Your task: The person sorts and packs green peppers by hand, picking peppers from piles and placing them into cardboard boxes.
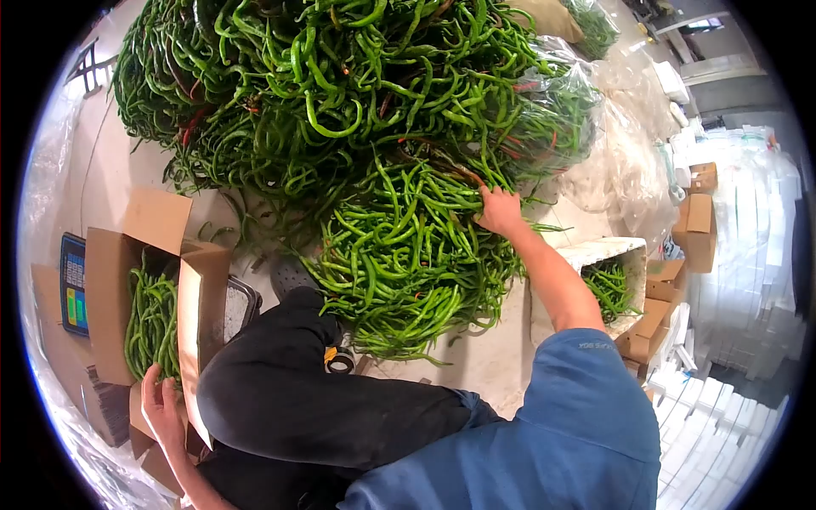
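1. Long green chili peppers: slender, glossy, curled, a few reddish; heaped on floor before the seated person, more lying lengthwise in open cardboard carton at left.
2. Right hand at heap's right edge, fingers bent down; whether clamped on a pepper, cannot tell.
3. Left hand at carton's near end, fingers extended, slightly apart.
4. Heap's top cut off by frame; lower layers hidden. Right fingertips hard to make out.
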Demonstrator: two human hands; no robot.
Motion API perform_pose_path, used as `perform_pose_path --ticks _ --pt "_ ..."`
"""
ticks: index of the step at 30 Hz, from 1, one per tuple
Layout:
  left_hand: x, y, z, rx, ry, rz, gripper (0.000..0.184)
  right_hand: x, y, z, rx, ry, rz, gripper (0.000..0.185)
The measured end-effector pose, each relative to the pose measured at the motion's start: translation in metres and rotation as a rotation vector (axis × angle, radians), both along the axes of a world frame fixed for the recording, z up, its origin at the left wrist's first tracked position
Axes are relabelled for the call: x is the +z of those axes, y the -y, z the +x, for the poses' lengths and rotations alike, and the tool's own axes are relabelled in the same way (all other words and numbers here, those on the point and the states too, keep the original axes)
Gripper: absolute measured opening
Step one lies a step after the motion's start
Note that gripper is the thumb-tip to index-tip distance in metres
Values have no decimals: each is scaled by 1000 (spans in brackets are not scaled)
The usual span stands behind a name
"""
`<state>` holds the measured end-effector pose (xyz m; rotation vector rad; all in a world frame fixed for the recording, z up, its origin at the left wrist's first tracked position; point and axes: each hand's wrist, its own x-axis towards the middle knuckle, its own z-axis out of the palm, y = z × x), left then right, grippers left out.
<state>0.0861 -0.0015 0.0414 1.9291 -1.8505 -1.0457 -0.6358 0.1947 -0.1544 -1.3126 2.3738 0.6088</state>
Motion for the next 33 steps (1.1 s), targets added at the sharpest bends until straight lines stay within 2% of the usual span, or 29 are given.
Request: perform_pose_path --ticks 2,5,6,9,14,17,18,22,25,26,29,33 --pt "1 -1 0 15 11 22 35 -12 -9 9 -15 -80 -124 70" --pt "7 0 -6 15 10 36 35 -35 -17 11 -58 -175 -153 63" --pt "9 0 -10 12 8 28 35 -27 -18 18 -75 -174 -229 57" --pt "8 -2 -5 1 -11 7 35 -10 -32 20 -131 -97 -410 58" --pt "7 -2 -6 -25 -55 -4 35 69 -48 26 -352 196 -625 64" --pt "8 1 -14 -48 -114 -18 35 112 -52 14 -295 417 -776 59" --pt "5 2 -14 -51 -128 -18 35 117 -58 2 -223 415 -754 54" --pt "15 2 -27 -113 -193 -57 34 202 -36 25 -329 743 -1001 42" --pt "27 -1 -38 -110 -227 -50 34 251 -23 37 -452 899 -982 37" --pt "28 0 -40 -117 -231 -53 34 268 -18 37 -437 960 -916 35" --pt "30 -2 -42 -136 -244 -96 33 290 3 58 -371 1101 -1025 35" --pt "43 -4 -50 -136 -393 -108 32 329 34 109 -383 1268 -1044 38"
